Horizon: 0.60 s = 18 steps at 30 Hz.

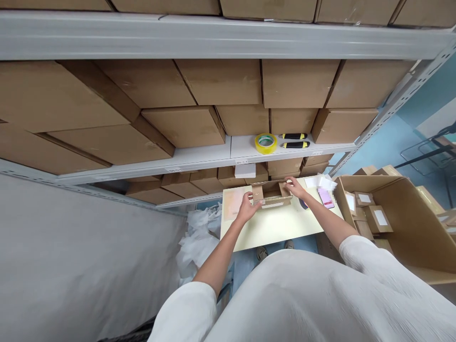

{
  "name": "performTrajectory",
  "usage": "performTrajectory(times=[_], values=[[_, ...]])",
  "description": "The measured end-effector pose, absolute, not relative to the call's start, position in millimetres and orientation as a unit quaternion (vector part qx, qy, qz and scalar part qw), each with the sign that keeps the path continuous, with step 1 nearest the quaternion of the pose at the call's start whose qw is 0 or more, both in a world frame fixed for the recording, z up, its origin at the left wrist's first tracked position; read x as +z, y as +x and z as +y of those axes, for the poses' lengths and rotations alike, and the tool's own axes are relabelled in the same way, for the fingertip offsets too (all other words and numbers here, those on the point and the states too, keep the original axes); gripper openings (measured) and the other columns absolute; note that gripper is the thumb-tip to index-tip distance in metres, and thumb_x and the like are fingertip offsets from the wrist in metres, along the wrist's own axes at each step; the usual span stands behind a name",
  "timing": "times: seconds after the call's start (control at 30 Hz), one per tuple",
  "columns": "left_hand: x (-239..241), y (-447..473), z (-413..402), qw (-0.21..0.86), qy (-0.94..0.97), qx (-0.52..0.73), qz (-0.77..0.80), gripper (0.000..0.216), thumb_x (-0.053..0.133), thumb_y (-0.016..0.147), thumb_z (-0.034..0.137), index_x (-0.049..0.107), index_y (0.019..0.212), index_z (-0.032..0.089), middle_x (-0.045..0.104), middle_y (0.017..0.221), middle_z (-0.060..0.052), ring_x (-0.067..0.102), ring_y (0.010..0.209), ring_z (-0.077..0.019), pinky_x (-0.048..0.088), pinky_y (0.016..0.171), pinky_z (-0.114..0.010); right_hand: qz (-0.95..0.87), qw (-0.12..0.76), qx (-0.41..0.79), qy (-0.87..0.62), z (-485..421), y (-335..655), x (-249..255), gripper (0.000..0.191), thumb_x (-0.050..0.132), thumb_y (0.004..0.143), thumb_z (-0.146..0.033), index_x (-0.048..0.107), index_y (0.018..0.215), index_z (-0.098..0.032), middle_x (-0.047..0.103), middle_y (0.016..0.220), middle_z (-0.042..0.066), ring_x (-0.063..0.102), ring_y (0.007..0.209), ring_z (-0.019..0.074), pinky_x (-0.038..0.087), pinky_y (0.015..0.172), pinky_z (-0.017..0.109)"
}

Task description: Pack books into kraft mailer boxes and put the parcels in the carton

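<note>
white shirt (302, 294) nearest, half-curled hands (248, 209) (295, 186) seemingly hold carton (276, 200).

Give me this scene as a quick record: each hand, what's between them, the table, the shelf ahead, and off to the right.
Left hand: holding the left end of the small open box
Right hand: fingers at its far right corner
Between hands: small open box, cardboard
Table: phone toward the right end
Shelf: yellow tape roll, two cutters, cartons
Right: large open carton with small labelled boxes inside
</note>
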<state>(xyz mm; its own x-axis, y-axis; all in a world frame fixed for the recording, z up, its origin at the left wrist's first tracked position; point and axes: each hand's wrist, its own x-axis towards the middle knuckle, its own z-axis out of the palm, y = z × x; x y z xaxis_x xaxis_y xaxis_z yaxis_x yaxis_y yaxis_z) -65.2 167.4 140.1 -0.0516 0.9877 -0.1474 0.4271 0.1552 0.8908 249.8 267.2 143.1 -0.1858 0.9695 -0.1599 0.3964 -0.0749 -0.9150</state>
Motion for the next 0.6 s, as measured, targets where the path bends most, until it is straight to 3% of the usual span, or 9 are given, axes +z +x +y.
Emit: performTrajectory(times=[0.1, 0.17, 0.3, 0.43, 0.53, 0.6], values=[[137, -59, 172, 0.417, 0.512, 0.369, 0.654, 0.095, 0.08, 0.086, 0.049, 0.032, 0.165, 0.028, 0.054, 0.151, -0.016, 0.062, 0.131, -0.0292, 0.056, 0.099, -0.041, -0.594, 0.305, 0.495, -0.556, 267, 252, 144, 0.049, 0.065, 0.095, -0.06, 0.066, 0.134, -0.029, 0.066, 0.139, 0.009, 0.067, 0.122, 0.0256, 0.059, 0.106, 0.047], [135, -55, 176, 0.404, 0.496, 0.373, 0.672, 0.095, 0.079, 0.086, 0.045, 0.031, 0.166, 0.026, 0.055, 0.149, -0.016, 0.063, 0.126, -0.0277, 0.055, 0.101, -0.041, -0.594, 0.311, 0.5, -0.548, 267, 253, 145, 0.052, 0.066, 0.094, -0.063, 0.066, 0.134, -0.029, 0.067, 0.137, 0.009, 0.067, 0.121, 0.0257, 0.058, 0.107, 0.047], [132, -49, 187, 0.368, 0.483, 0.349, 0.714, 0.089, 0.076, 0.087, 0.037, 0.036, 0.165, 0.023, 0.058, 0.141, -0.016, 0.064, 0.118, -0.0285, 0.052, 0.106, -0.046, -0.625, 0.32, 0.475, -0.53, 264, 249, 146, 0.044, 0.071, 0.092, -0.06, 0.074, 0.122, -0.029, 0.065, 0.14, 0.008, 0.063, 0.132, 0.0271, 0.05, 0.119, 0.049], [126, -45, 191, 0.346, 0.521, 0.328, 0.708, 0.081, 0.074, 0.087, 0.034, 0.044, 0.162, 0.025, 0.059, 0.139, -0.016, 0.062, 0.123, -0.0328, 0.05, 0.111, -0.051, -0.638, 0.293, 0.444, -0.556, 259, 248, 142, 0.03, 0.073, 0.091, -0.05, 0.08, 0.108, -0.027, 0.059, 0.151, 0.01, 0.049, 0.152, 0.0311, 0.042, 0.127, 0.048], [116, -44, 191, 0.344, 0.562, 0.321, 0.68, 0.069, 0.07, 0.088, 0.032, 0.055, 0.155, 0.026, 0.057, 0.143, -0.016, 0.061, 0.13, -0.0337, 0.045, 0.12, -0.052, -0.636, 0.259, 0.442, -0.577, 254, 252, 130, 0.03, 0.075, 0.089, -0.041, 0.08, 0.113, -0.025, 0.055, 0.156, 0.011, 0.051, 0.15, 0.0328, 0.047, 0.124, 0.049], [108, -45, 189, 0.353, 0.567, 0.311, 0.676, 0.063, 0.067, 0.089, 0.03, 0.059, 0.152, 0.025, 0.057, 0.143, -0.015, 0.06, 0.133, -0.0333, 0.043, 0.123, -0.051, -0.641, 0.236, 0.45, -0.576, 249, 254, 120, 0.041, 0.075, 0.086, -0.035, 0.077, 0.126, -0.026, 0.058, 0.154, 0.011, 0.058, 0.142, 0.0321, 0.05, 0.12, 0.05]])
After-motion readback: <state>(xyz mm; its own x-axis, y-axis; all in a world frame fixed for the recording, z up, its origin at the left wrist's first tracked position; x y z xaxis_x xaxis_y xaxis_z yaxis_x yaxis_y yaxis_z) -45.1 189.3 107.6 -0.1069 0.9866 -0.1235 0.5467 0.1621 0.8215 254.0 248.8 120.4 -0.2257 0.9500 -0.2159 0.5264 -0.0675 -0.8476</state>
